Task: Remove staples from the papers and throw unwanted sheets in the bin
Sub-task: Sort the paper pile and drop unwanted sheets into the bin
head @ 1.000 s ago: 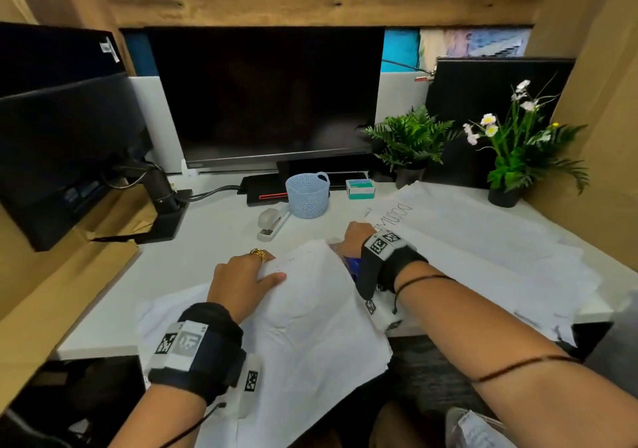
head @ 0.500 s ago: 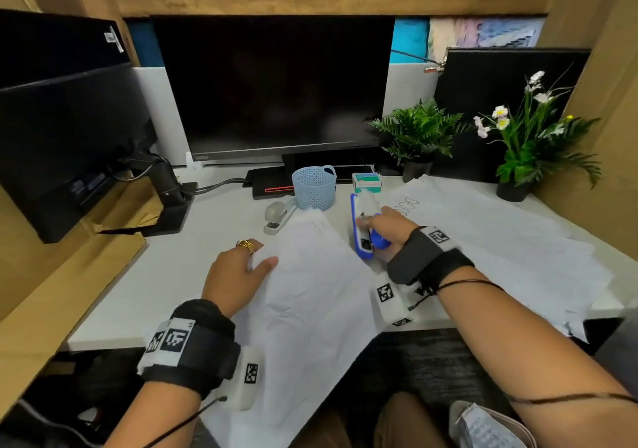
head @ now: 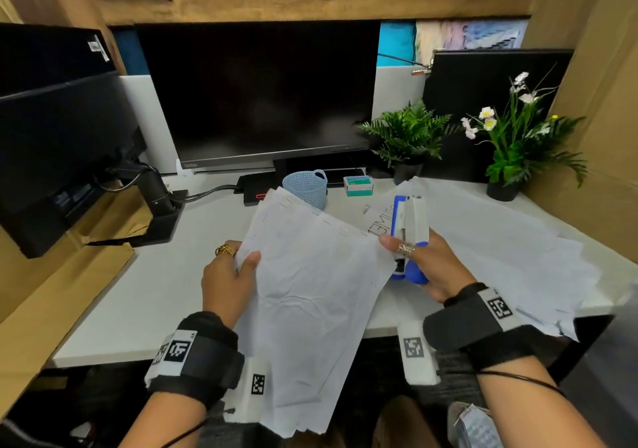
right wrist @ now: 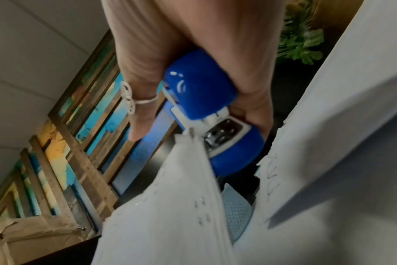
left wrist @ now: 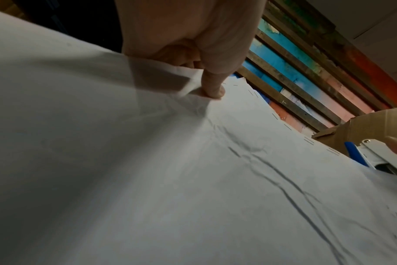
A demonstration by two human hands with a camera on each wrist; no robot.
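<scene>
Head view shows the left hand (head: 228, 282) pinching the left edge of the stapled papers (head: 310, 295), thumb on top and fingers curled underneath. The sheaf is lifted off the white desk (head: 138, 295); its lower end hangs past the front edge, and rows of staples run along its upper and right edges. The right hand (head: 426, 264) is wrapped around a blue and white stapler (head: 409, 226), fingers clamped on its body, with the tool's mouth at the right corner of the sheaf. From the right wrist, that mouth stands slightly apart with the paper corner against it; whether it grips the corner cannot be told.

Behind the raised sheets stands a small light-blue basket (head: 305, 188), partly hidden by the top corner of the papers. Just to its right lies a small green and white box (head: 358, 185). A spread of loose sheets (head: 500, 240) covers the right side of the desk, under the right hand, and runs over the front edge. 2 potted plants sit at the back right: a fern (head: 407, 133) and a flowering plant (head: 518, 143). A dark monitor (head: 259, 95) fills the middle back, a second screen (head: 58, 130) on an arm stands at the left, and brown cardboard (head: 45, 295) lines the left side.
</scene>
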